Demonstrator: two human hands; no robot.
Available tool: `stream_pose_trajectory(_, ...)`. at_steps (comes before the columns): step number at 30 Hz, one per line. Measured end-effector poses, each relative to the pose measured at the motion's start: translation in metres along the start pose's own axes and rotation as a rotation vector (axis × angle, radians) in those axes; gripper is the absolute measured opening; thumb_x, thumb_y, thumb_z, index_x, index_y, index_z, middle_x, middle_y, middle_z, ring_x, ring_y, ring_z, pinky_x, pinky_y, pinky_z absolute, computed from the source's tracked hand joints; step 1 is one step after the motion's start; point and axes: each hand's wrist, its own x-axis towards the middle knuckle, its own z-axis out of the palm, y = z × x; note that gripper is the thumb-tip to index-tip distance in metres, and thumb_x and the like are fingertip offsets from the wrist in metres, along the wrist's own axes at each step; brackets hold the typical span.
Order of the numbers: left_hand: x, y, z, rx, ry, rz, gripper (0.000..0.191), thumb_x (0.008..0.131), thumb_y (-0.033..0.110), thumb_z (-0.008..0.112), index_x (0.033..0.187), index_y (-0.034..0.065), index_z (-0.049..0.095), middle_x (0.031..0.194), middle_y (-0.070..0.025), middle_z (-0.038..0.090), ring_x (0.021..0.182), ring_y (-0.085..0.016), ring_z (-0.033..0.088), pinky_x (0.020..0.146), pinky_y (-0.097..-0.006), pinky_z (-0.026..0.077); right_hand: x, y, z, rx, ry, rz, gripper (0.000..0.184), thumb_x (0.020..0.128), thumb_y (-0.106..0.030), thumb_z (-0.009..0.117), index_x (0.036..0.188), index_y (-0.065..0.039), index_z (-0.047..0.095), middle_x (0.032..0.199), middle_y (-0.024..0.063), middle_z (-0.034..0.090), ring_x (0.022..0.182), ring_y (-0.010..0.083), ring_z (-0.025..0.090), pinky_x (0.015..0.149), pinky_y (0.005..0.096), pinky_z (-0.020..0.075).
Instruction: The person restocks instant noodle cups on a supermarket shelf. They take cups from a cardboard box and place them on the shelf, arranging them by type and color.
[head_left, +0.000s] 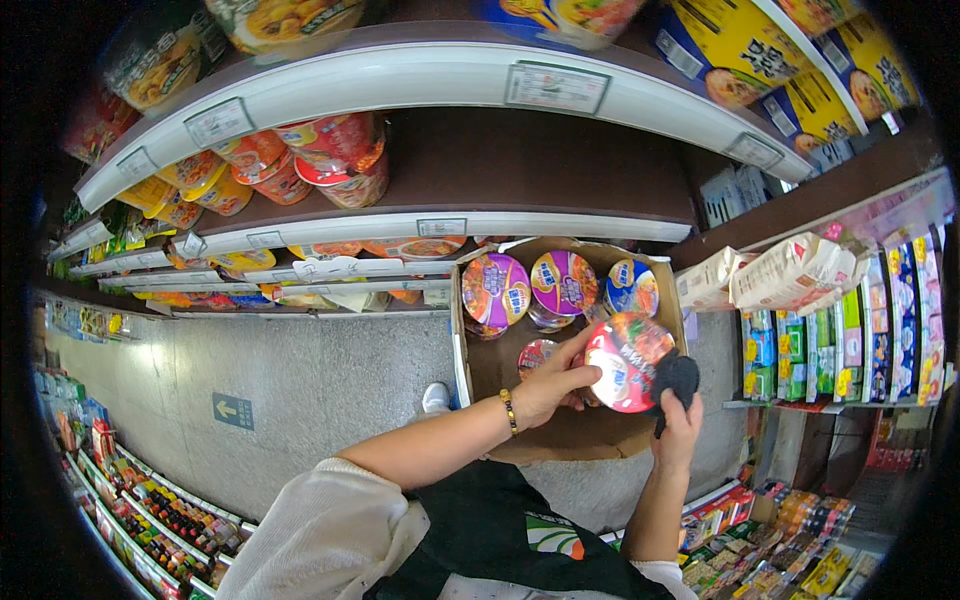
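My left hand (551, 386) grips the side of an instant noodle cup with a red and white lid (626, 364), held above an open cardboard box (480, 409). My right hand (679, 424) holds a bunched black cloth (677, 382) against the right side of that lid. Inside the box, two purple-lidded noodle cups (496, 290) (564, 283) and a blue-lidded noodle cup (632, 288) stand along the far side. A smaller red-lidded cup (536, 358) sits lower in the box, partly hidden behind my left hand.
Beyond the box runs a brown shelf (525, 169) with stacked red noodle tubs (341, 161) on its left. Yellow noodle packs (735, 52) fill the upper right. Paper-wrapped packages (795, 274) jut out at the right. A white shoe (435, 397) shows left of the box.
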Motion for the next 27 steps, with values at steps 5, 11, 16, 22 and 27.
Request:
stream_pose_trajectory(5, -0.004, -0.033, -0.007, 0.225, 0.185, -0.110, 0.068, 0.077, 0.025, 0.060, 0.136, 0.0197, 0.026, 0.105, -0.0050, 0.047, 0.073, -0.011, 0.054, 0.053, -0.0208, 0.044, -0.016, 0.023, 0.001, -1.133, -0.162, -0.323, 0.045, 0.072, -0.006, 0.057, 0.114, 0.003, 0.044, 0.115, 0.0221, 0.044, 0.108, 0.0311, 0.045, 0.094, 0.0391, 0.0329)
stream_pose_trajectory(11, -0.017, -0.046, -0.025, 0.414, 0.197, -0.375, 0.050, 0.077, 0.026, 0.059, 0.121, 0.0115, 0.041, 0.091, -0.0028, 0.053, 0.067, -0.009, 0.055, 0.051, -0.0209, 0.045, -0.023, 0.035, 0.028, -0.600, -0.634, -0.203, 0.048, 0.075, -0.010, 0.056, 0.121, -0.007, 0.043, 0.129, 0.0168, 0.039, 0.121, 0.0323, 0.036, 0.102, 0.0438, 0.0201)
stream_pose_trajectory(16, -0.022, -0.035, -0.037, 0.282, 0.290, -0.233, 0.080, 0.068, 0.025, 0.066, 0.135, 0.0073, 0.025, 0.111, -0.0109, 0.040, 0.079, -0.016, 0.053, 0.058, -0.0269, 0.048, -0.018, 0.053, 0.014, -0.892, -0.573, -0.302, 0.050, 0.070, -0.008, 0.060, 0.117, -0.003, 0.043, 0.130, 0.0186, 0.037, 0.118, 0.0368, 0.037, 0.099, 0.0485, 0.0237)
stream_pose_trajectory(22, 0.000, -0.058, -0.051, 0.192, 0.456, -0.203, 0.073, 0.072, 0.023, 0.063, 0.132, 0.0110, 0.024, 0.107, -0.0047, 0.048, 0.075, -0.013, 0.055, 0.063, -0.0277, 0.047, -0.009, 0.074, 0.007, -0.854, -0.544, -0.176, 0.047, 0.073, -0.012, 0.059, 0.117, -0.005, 0.046, 0.130, 0.0199, 0.036, 0.120, 0.0359, 0.034, 0.100, 0.0427, 0.0262)
stream_pose_trajectory(27, 0.035, -0.075, -0.064, 0.046, 0.563, -0.375, 0.054, 0.073, 0.017, 0.060, 0.120, 0.0163, 0.035, 0.096, -0.0030, 0.053, 0.076, -0.016, 0.056, 0.064, -0.0295, 0.047, 0.002, 0.129, -0.001, -0.261, -0.248, 0.505, 0.048, 0.079, -0.012, 0.057, 0.121, 0.001, 0.040, 0.112, 0.0275, 0.049, 0.093, 0.0408, 0.054, 0.085, 0.0369, 0.0419)
